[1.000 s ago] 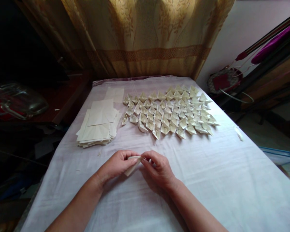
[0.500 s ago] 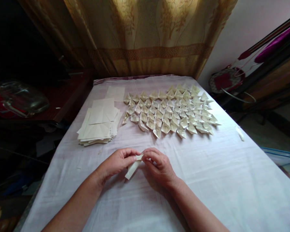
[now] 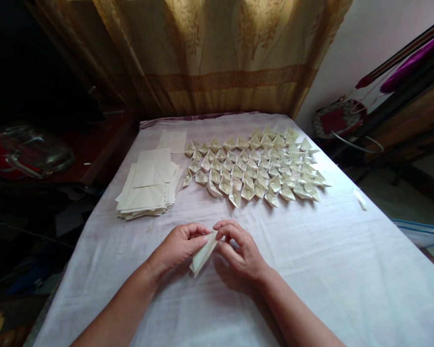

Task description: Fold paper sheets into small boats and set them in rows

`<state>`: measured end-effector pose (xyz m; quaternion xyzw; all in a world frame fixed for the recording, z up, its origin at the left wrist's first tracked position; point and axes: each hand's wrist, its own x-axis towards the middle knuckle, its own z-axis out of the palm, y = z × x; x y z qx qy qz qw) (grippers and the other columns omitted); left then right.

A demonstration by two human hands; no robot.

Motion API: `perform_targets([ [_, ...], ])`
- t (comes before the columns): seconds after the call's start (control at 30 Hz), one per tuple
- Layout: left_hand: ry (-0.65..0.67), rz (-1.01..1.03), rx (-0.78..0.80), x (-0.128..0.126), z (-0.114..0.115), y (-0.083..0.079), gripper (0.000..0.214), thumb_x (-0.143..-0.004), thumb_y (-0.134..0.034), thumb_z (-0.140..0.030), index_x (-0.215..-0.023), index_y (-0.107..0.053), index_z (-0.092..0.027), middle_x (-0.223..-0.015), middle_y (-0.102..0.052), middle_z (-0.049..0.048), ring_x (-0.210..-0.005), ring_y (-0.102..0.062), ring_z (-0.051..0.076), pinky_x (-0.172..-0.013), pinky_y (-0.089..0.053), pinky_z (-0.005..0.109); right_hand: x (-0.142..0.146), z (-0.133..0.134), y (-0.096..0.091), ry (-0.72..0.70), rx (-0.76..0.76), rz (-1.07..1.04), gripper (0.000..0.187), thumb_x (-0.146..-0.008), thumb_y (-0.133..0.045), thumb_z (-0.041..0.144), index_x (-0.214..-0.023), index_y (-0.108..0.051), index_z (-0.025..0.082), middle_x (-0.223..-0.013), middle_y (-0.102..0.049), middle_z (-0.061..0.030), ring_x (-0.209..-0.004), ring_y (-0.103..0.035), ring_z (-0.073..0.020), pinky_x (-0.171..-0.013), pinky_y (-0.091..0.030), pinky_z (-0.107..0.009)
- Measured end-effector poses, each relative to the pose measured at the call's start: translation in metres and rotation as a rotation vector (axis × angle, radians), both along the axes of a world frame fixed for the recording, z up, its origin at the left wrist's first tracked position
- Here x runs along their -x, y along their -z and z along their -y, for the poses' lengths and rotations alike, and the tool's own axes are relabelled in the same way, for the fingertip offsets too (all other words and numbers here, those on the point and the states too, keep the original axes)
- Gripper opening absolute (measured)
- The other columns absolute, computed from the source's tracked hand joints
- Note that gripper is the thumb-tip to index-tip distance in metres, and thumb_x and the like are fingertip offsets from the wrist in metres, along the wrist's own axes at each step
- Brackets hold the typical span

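Observation:
My left hand (image 3: pixel 177 246) and my right hand (image 3: pixel 240 250) meet over the near middle of the white-clothed table (image 3: pixel 332 270). Both pinch a small folded piece of cream paper (image 3: pixel 203 255), whose lower end hangs down between them. Beyond my hands lie several rows of finished folded paper boats (image 3: pixel 255 166). A stack of flat cream paper sheets (image 3: pixel 150 185) lies to the left of the boats.
A gold patterned curtain (image 3: pixel 210 53) hangs behind the table. Dark wooden furniture with a clear bag (image 3: pixel 29 152) stands at the left. A small paper scrap (image 3: pixel 359 198) lies near the table's right edge. A wooden frame with a purple item (image 3: pixel 412 62) is at the right.
The folded paper has been turned and opened out between my fingers; more of it now hangs below my hands. My hands stay at the same spot.

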<state>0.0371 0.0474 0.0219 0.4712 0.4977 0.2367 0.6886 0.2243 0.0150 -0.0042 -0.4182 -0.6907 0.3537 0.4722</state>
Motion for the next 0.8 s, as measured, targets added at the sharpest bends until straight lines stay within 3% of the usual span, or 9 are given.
perform_targets([
  [0.07, -0.017, -0.055, -0.103, -0.001, 0.002, 0.002, 0.031, -0.069, -0.075, -0.04, -0.087, -0.076, -0.015, -0.081, -0.074, 0.0043, -0.068, -0.063, 0.016, -0.062, -0.047, 0.023, 0.0, 0.0, 0.001, -0.02, 0.09, -0.007, 0.009, -0.087, -0.053, 0.02, -0.081, -0.06, 0.02, -0.097, -0.066, -0.0071, -0.087, -0.062, -0.017, -0.073, -0.049, -0.027],
  [0.2, -0.018, -0.212, -0.338, -0.002, 0.009, 0.004, 0.022, -0.077, -0.064, -0.032, -0.089, -0.077, -0.018, -0.086, -0.077, 0.0045, -0.078, -0.068, 0.019, -0.07, -0.051, 0.025, 0.006, -0.001, 0.005, 0.052, 0.334, -0.048, 0.023, -0.091, -0.05, 0.033, -0.073, -0.057, 0.02, -0.067, -0.058, 0.0005, -0.063, -0.054, -0.0129, -0.06, -0.043, -0.023],
  [0.3, -0.014, -0.302, -0.452, -0.003, 0.013, 0.005, 0.022, -0.079, -0.06, -0.027, -0.091, -0.076, -0.02, -0.088, -0.077, 0.0026, -0.082, -0.07, 0.019, -0.076, -0.052, 0.025, 0.01, -0.003, 0.005, 0.106, 0.454, -0.156, 0.023, -0.086, -0.054, 0.04, -0.075, -0.054, 0.02, -0.063, -0.053, 0.0035, -0.057, -0.05, -0.0116, -0.054, -0.041, -0.022],
  [0.4, -0.006, -0.351, -0.523, -0.004, 0.017, 0.004, 0.022, -0.079, -0.058, -0.024, -0.093, -0.075, -0.022, -0.09, -0.078, 0.0002, -0.084, -0.071, 0.018, -0.078, -0.052, 0.024, 0.012, -0.005, 0.001, 0.085, 0.535, -0.182, 0.025, -0.083, -0.055, 0.043, -0.078, -0.058, 0.019, -0.061, -0.055, 0.0034, -0.056, -0.051, -0.0119, -0.054, -0.041, -0.022],
  [0.53, 0.043, -0.398, -0.609, -0.003, 0.02, 0.0, 0.021, -0.081, -0.055, -0.019, -0.092, -0.073, -0.024, -0.086, -0.077, -0.003, -0.081, -0.071, 0.016, -0.075, -0.05, 0.021, 0.011, -0.006, -0.004, 0.073, 0.62, -0.114, 0.032, -0.081, -0.054, 0.045, -0.065, -0.057, 0.019, -0.05, -0.051, 0.004, -0.049, -0.046, -0.0104, -0.05, -0.036, -0.022],
  [0.8, 0.128, -0.458, -0.64, -0.002, 0.02, -0.007, 0.017, -0.082, -0.056, -0.019, -0.087, -0.072, -0.023, -0.08, -0.076, -0.0023, -0.075, -0.069, 0.017, -0.07, -0.047, 0.022, 0.008, -0.006, -0.002, 0.017, 0.693, -0.155, 0.022, -0.077, -0.058, 0.037, -0.066, -0.059, 0.018, -0.05, -0.051, 0.0052, -0.047, -0.043, -0.0087, -0.046, -0.033, -0.02],
])
